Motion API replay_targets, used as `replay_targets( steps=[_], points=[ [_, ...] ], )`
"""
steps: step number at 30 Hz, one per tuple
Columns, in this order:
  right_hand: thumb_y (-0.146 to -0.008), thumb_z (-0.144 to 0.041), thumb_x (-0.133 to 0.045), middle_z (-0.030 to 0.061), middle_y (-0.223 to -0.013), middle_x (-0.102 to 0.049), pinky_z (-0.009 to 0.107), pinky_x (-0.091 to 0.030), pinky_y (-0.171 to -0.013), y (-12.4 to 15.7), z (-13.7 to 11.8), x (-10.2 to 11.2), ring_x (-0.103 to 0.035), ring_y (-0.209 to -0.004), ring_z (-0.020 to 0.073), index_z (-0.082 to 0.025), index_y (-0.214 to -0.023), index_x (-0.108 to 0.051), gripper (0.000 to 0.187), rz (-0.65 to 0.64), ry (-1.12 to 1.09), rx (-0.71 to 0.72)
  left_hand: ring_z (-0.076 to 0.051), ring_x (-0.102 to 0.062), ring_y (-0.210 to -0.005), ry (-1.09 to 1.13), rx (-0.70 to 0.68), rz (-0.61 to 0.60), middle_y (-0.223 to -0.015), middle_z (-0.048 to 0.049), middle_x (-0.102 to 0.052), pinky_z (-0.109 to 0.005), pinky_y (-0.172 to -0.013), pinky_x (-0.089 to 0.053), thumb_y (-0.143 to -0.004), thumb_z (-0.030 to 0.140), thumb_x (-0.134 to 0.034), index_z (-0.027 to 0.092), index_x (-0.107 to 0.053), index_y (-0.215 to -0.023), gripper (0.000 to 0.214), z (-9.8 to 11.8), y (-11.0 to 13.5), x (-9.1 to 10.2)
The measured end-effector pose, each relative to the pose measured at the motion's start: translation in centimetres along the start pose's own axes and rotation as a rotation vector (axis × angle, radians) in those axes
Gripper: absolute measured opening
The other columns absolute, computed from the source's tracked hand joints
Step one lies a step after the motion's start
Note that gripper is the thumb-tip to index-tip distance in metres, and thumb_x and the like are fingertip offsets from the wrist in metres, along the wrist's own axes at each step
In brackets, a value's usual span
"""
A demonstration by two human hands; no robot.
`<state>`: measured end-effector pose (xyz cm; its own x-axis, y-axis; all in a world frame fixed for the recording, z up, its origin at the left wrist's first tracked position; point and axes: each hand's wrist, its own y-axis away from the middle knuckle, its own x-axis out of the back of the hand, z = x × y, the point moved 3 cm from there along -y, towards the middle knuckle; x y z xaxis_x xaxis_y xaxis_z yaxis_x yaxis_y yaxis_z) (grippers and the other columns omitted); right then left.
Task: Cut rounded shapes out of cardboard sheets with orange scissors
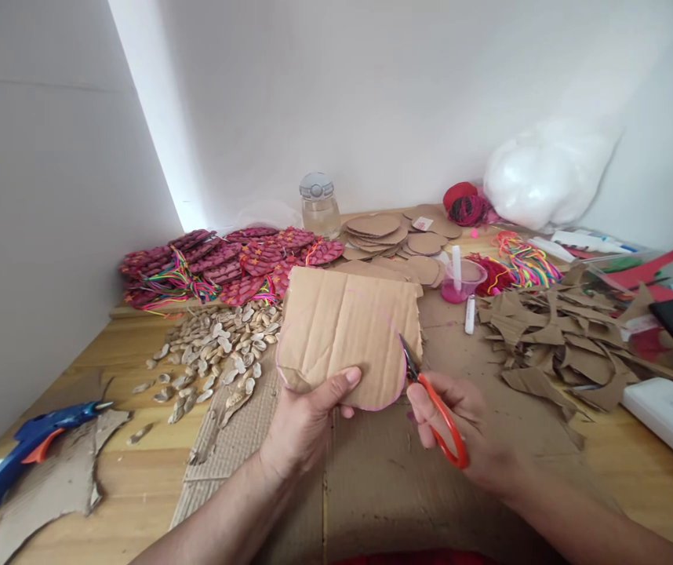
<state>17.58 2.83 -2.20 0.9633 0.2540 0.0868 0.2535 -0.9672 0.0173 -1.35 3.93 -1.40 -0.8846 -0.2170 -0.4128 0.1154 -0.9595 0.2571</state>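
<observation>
My left hand (307, 424) grips a piece of brown cardboard (342, 329) by its lower edge, thumb on top. A thin purple curved line is drawn on the cardboard, and its lower edge is cut round along that line. In my right hand (454, 416) are scissors (445, 428) with orange handles. Their dark blades meet the cardboard's right side at the purple line. How far the blades are parted is hard to see. Under both hands lies a larger cardboard sheet (372, 486).
Peanut shells (219, 353) and patterned fabric pieces (254, 263) lie left. A blue glue gun (36, 447) rests front left. Behind are a lidded jar (320, 208) and cardboard discs (375, 227). Cardboard scraps (572, 337), a pink cup (460, 286) and a white box (671, 424) stand right.
</observation>
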Motion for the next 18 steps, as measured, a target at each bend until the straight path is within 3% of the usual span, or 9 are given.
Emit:
replay_targets(
  steps=[7,11,18],
  points=[
    [-0.092,-0.062,-0.055,-0.0046,-0.048,-0.048,0.023,-0.028,-0.046,-0.03,0.06,0.07,-0.038,-0.045,0.0096,-0.021,-0.063,-0.046,0.05,-0.018,-0.093,-0.053,-0.012,-0.069,-0.071,-0.015,0.012,-0.022,-0.102,-0.0054,-0.072,-0.012,-0.038,-0.045,-0.065,0.021,-0.089,0.017,-0.064,-0.126,0.067,-0.11,0.02,-0.02],
    [-0.092,-0.061,-0.056,-0.005,-0.05,-0.047,0.023,-0.028,-0.046,-0.03,0.1,0.15,-0.036,-0.047,0.0093,-0.022,-0.062,-0.039,0.052,-0.015,-0.073,-0.037,-0.013,-0.069,-0.072,-0.024,0.019,-0.025,-0.104,-0.0068,-0.073,-0.012,-0.038,-0.045,-0.065,0.021,-0.089,0.016,-0.067,-0.122,0.062,-0.28,-0.01,-0.12],
    [-0.093,-0.058,-0.056,-0.0056,-0.051,-0.044,0.023,-0.027,-0.046,0.02,-0.44,0.14,-0.036,-0.047,0.0097,-0.022,-0.062,-0.041,0.05,0.028,0.035,-0.042,-0.013,-0.069,-0.073,-0.04,0.016,-0.015,-0.103,-0.006,-0.074,-0.013,-0.04,-0.047,-0.065,0.022,-0.089,0.017,-0.068,-0.121,0.06,-0.46,0.13,-0.06]
  ],
)
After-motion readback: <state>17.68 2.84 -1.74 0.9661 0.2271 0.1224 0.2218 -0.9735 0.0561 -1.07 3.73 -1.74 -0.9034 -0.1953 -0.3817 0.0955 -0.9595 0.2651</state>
